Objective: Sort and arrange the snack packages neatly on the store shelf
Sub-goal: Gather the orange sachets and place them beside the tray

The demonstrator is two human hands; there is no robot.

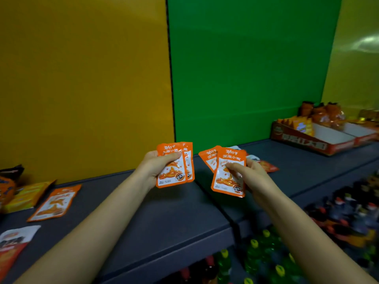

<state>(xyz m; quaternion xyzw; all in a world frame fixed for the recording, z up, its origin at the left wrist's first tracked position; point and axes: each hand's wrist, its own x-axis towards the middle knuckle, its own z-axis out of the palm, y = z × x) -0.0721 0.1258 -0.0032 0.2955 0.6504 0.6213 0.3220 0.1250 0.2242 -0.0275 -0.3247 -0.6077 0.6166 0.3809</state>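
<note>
My left hand holds two overlapping orange-and-white snack packets upright above the grey shelf, thumb across their front. My right hand pinches two more of the same orange packets, fanned, just right of the others. Behind my right hand a red-orange packet and a pale one lie flat on the shelf, mostly hidden. Another orange packet lies flat at the left.
Yellow packets and a dark bag sit at the far left; a white-and-red packet lies near the front edge. A red cardboard display tray with orange snack bags stands back right. Bottles fill the shelf below.
</note>
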